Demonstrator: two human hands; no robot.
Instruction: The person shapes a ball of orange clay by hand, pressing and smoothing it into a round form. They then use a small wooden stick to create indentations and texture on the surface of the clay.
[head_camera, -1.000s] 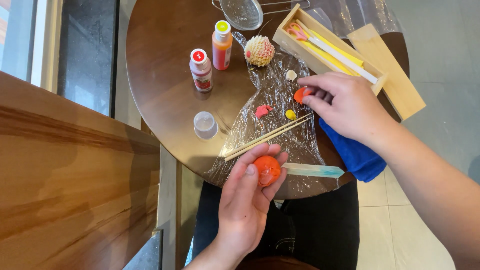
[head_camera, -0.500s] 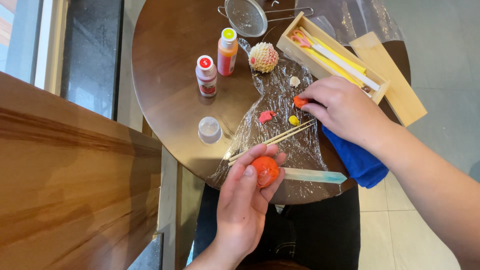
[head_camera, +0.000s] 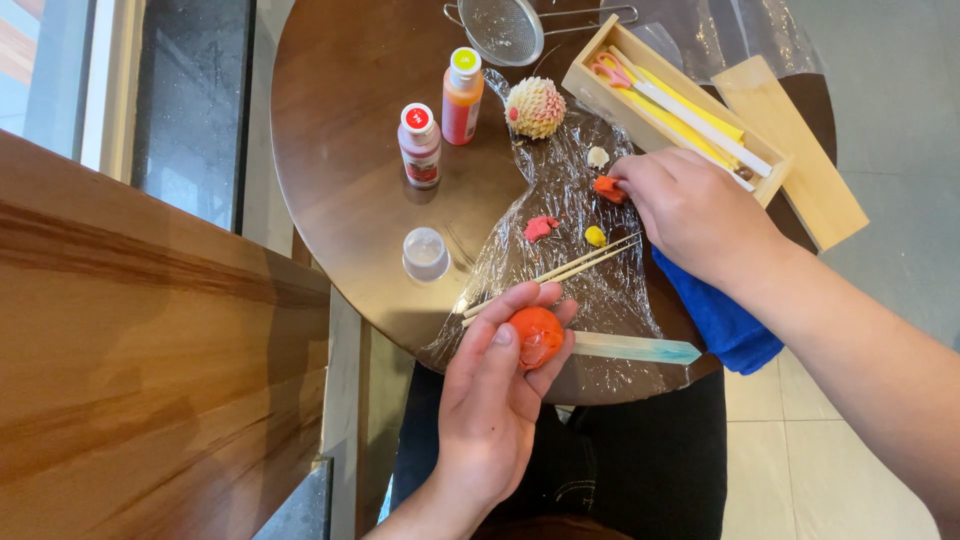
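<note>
Left hand (head_camera: 495, 400) cups orange ball (head_camera: 535, 335) over counter (head_camera: 340, 190) edge; right hand (head_camera: 690, 215) pinches orange bit (head_camera: 608, 188) on film (head_camera: 560, 250). Risk: ball squashes w/ tight grip, or sticks (head_camera: 560, 272) get knocked off.

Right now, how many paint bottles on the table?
2. The red-capped bottle stands left of the plastic wrap; the orange bottle with the yellow-green cap stands just behind it, near the strainer. A clear cap sits nearer, alone. None looks hidden.

Two pieces of orange modelling clay.
Smooth round orange clay ball (head_camera: 536, 335) sits cupped in fingers; small orange clay lump (head_camera: 607, 188) lies on clear film.
</note>
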